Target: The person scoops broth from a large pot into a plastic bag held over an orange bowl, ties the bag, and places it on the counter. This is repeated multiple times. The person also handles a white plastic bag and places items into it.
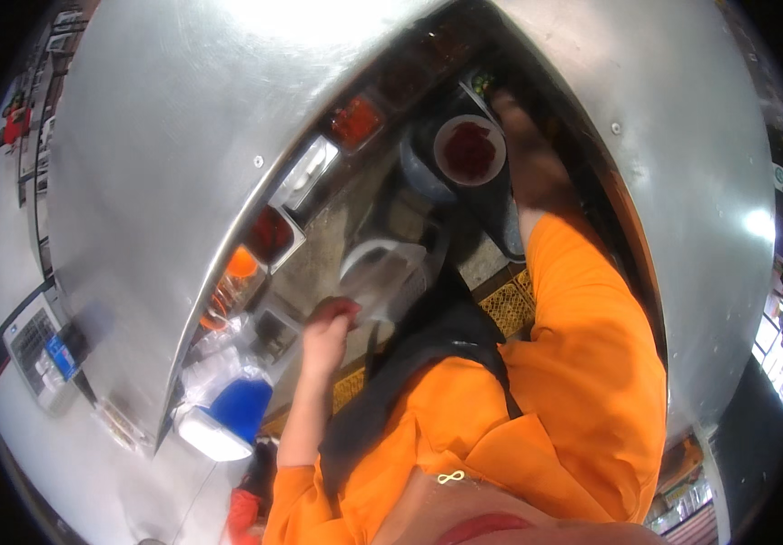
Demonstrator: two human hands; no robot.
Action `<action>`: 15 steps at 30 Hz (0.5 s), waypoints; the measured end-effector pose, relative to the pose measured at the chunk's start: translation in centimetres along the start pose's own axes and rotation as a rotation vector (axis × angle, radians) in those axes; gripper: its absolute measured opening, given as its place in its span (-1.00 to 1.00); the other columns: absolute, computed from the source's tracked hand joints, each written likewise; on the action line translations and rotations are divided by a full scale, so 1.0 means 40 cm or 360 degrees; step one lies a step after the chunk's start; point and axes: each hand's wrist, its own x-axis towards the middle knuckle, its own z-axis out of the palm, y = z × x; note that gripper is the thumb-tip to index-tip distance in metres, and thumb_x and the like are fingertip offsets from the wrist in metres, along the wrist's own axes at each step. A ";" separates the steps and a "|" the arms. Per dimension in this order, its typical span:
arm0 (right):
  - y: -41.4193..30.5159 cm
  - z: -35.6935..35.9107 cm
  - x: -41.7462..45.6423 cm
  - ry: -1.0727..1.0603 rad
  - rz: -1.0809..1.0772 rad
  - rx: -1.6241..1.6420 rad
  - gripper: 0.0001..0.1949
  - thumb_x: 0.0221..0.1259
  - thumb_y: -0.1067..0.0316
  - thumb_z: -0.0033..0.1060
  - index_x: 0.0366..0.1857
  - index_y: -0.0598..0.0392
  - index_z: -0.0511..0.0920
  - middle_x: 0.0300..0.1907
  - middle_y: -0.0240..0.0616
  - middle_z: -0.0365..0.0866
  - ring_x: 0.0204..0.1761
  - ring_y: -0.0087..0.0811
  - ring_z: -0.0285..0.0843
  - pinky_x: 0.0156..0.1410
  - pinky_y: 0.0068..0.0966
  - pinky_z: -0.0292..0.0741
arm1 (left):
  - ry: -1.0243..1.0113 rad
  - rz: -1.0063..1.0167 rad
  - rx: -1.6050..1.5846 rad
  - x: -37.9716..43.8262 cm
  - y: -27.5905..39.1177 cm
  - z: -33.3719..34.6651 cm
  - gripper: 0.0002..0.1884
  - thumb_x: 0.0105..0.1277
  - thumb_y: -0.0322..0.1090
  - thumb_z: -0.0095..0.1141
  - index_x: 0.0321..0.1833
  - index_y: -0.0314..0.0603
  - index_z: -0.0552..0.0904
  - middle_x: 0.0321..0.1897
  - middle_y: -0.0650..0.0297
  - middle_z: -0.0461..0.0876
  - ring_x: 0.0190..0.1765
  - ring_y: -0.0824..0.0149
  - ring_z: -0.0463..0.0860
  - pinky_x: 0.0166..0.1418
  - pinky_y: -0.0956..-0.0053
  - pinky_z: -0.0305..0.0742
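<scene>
My left hand (332, 320) has its fingers curled beside a translucent white plastic bag or tub (391, 269). Whether the fingers grip its edge is unclear. My right hand (511, 112) reaches far forward to a metal container of chopped green vegetables (482, 83). Its fingertips are dim and blurred there, so their hold cannot be made out. Just left of the right forearm is a round white bowl of dark red food (470, 150). A bluish round vessel (422, 167) sits partly beneath that bowl.
Along the left counter stand a pan of red food (356, 122), a metal pan with white pieces (310, 170), a dark red sauce pan (272, 235), an orange-lidded jar (241, 262), plastic bags (221, 357) and a blue-and-white box (238, 409). A steel hood (160, 136) curves overhead. Yellow crates (507, 306) lie below.
</scene>
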 end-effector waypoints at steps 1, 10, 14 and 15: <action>0.007 0.022 0.005 0.0053 -0.0029 -0.0024 -0.46 0.26 -0.06 -0.05 0.23 0.03 0.41 0.28 -0.01 0.34 0.31 -0.10 0.31 0.39 -0.22 0.27 | -0.0005 -0.0017 0.0030 0.001 0.004 0.006 -0.81 0.24 -0.45 0.00 -0.16 -0.30 0.64 -0.22 0.25 0.59 -0.23 0.40 0.58 -0.12 0.51 0.50; 0.097 0.105 0.005 0.0621 -0.0403 -0.0076 -0.41 0.26 -0.10 -0.02 0.30 0.01 0.34 0.35 -0.06 0.26 0.36 -0.12 0.24 0.42 -0.19 0.21 | 0.0026 -0.0051 0.0147 0.024 0.056 0.018 -0.80 0.18 -0.49 -0.03 -0.18 -0.31 0.62 -0.23 0.20 0.58 -0.21 0.35 0.60 -0.11 0.48 0.51; 0.086 0.082 -0.007 0.0443 -0.0201 0.0076 -0.41 0.24 -0.07 0.02 0.29 0.01 0.34 0.33 -0.09 0.30 0.32 -0.14 0.29 0.39 -0.21 0.24 | 0.0055 -0.0020 0.0116 0.028 0.045 0.017 -0.81 0.16 -0.49 -0.03 -0.21 -0.32 0.62 -0.28 0.22 0.58 -0.25 0.38 0.60 -0.13 0.49 0.51; 0.081 0.076 -0.011 0.0417 -0.0158 0.0105 -0.41 0.24 -0.06 0.03 0.29 0.01 0.35 0.32 -0.09 0.31 0.31 -0.15 0.30 0.38 -0.22 0.25 | 0.0066 -0.0010 0.0120 0.029 0.047 0.018 -0.81 0.16 -0.49 -0.03 -0.22 -0.32 0.62 -0.29 0.23 0.58 -0.26 0.38 0.60 -0.14 0.49 0.51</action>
